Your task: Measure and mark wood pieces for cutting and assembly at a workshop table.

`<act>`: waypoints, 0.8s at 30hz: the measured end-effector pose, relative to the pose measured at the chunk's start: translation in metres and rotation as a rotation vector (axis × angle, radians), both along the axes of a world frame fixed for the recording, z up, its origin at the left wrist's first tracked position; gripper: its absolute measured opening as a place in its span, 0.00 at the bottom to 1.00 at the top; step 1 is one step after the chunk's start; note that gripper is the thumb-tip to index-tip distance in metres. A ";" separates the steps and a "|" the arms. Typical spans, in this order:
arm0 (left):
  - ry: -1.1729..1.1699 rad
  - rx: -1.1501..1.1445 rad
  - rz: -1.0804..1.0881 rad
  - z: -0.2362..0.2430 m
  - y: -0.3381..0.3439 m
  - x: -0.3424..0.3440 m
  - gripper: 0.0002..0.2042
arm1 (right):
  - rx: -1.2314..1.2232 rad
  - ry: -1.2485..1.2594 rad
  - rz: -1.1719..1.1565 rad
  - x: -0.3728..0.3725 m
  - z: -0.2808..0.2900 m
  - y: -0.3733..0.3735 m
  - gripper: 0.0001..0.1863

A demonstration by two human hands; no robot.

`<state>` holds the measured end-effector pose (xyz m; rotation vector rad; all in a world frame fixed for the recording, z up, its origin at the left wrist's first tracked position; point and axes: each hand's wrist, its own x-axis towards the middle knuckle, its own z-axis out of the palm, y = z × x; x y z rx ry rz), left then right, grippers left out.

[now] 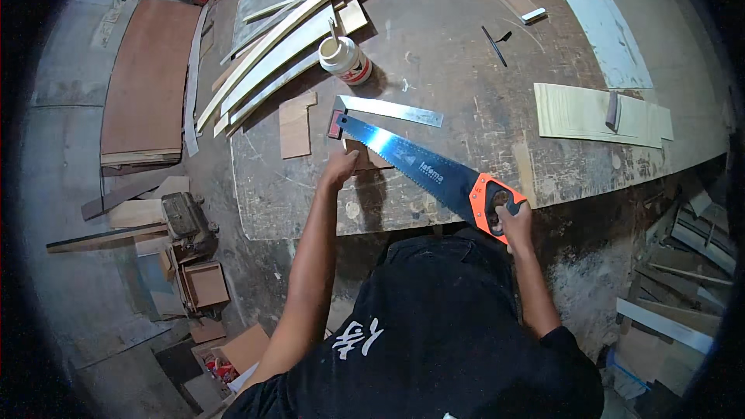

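Note:
My right hand [514, 225] grips the orange-and-black handle of a handsaw [411, 167], whose blade slants up-left over the bench [279, 194]. Beneath the blade, my left hand [341, 164] grips a small brown wooden board [371, 159], partly hidden by the saw. The blade's tip lies over the red-and-silver stock of a metal try square [400, 110], whose arm points right. Left of these lies a notched plywood offcut [295, 128]. Above the square stands an open white glue jar [345, 66] with a stick in it.
Long wooden strips [279, 62] pile at the bench's back left. Pale panels [582, 109], a white sheet [609, 39] and small tools [518, 1] lie on the right. Stacked brown boards [143, 77] and scrap boxes [202, 287] occupy the left; more scrap wood [667, 326] lies below right.

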<state>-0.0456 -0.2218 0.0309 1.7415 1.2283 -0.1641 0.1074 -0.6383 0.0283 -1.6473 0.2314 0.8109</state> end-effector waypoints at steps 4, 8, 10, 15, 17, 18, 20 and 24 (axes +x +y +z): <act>0.006 -0.047 -0.058 0.031 -0.024 0.026 0.14 | -0.064 0.001 -0.037 -0.010 -0.001 -0.006 0.18; -0.112 -0.148 0.054 0.011 -0.012 0.009 0.14 | -0.073 0.096 -0.041 -0.013 0.009 -0.001 0.23; -0.086 -0.028 -0.002 -0.002 -0.001 -0.002 0.14 | -0.071 0.096 -0.044 -0.016 0.006 0.002 0.24; -0.129 -0.159 0.149 0.032 -0.029 0.023 0.12 | -0.121 -0.046 -0.167 -0.022 0.026 0.012 0.17; -0.179 -0.126 0.128 0.031 -0.029 0.023 0.13 | -0.054 -0.029 -0.126 -0.023 0.017 0.006 0.16; -0.108 -0.185 0.172 0.028 -0.026 0.023 0.14 | -0.043 -0.040 -0.146 -0.026 0.012 0.005 0.16; -0.118 -0.193 0.187 0.018 -0.022 0.020 0.13 | -0.031 -0.050 -0.161 -0.029 0.010 0.006 0.16; -0.073 -0.145 0.163 -0.005 -0.006 0.006 0.13 | -0.035 -0.018 -0.122 -0.035 0.004 0.010 0.18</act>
